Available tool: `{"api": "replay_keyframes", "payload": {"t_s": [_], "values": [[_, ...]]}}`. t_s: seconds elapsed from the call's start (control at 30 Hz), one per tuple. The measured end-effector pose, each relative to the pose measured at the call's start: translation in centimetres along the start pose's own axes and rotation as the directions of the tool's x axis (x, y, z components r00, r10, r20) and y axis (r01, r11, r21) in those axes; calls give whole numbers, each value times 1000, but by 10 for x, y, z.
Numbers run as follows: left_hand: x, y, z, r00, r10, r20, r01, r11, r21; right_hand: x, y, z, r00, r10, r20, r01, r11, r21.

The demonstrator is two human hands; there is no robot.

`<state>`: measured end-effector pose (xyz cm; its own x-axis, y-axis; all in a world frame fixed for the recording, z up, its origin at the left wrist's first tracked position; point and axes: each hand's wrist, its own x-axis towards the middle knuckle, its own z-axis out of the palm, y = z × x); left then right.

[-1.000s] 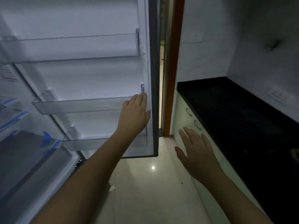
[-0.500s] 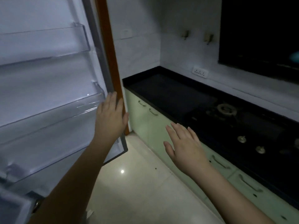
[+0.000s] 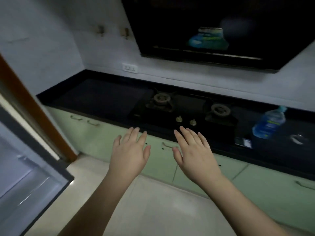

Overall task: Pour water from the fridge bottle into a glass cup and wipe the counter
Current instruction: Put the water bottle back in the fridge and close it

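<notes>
I see the bottle (image 3: 268, 123) standing on the bench (image 3: 105, 97), far right past the stove (image 3: 184, 108). My right hand (image 3: 194, 150) is nearer it than my left hand (image 3: 130, 152). Both grips are released, fingers straight, holding nothing. A reach rightward looks due.

I see a dim kitchen with pale walls (image 3: 51, 31) and a glossy light floor (image 3: 162, 206). Pale green drawers (image 3: 102, 133) run beneath a black surface (image 3: 102, 97), where a two-burner gas hob (image 3: 184, 109) is set in. Above it hangs a dark hood (image 3: 213, 31). There is a white socket plate (image 3: 129, 67) on the wall and a brown door frame (image 3: 34, 113) at left.
</notes>
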<state>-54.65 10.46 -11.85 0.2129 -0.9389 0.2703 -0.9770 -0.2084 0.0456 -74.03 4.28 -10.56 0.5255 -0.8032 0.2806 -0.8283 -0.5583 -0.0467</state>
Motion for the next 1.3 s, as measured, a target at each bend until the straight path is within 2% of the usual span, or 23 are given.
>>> {"api": "replay_keyframes", "payload": {"t_s": [0.4,0.7,1.0,1.17,1.3], "values": [[30,205,10,953,302,6,-299,948,-104,-81,162,-30,959,276,-61,-276,961,-3],[51,337,28,909,414,45,-407,907,-111,-125,277,-35,915,391,-102,-394,919,-17],[94,401,58,867,495,56,-482,862,-155,-114,341,-28,879,453,-151,-458,889,2],[142,421,81,831,557,10,-548,820,-165,-94,372,-9,865,486,-126,-494,869,-42],[183,434,100,798,602,27,-588,787,-184,-66,398,5,844,526,-106,-535,841,-79]]}}
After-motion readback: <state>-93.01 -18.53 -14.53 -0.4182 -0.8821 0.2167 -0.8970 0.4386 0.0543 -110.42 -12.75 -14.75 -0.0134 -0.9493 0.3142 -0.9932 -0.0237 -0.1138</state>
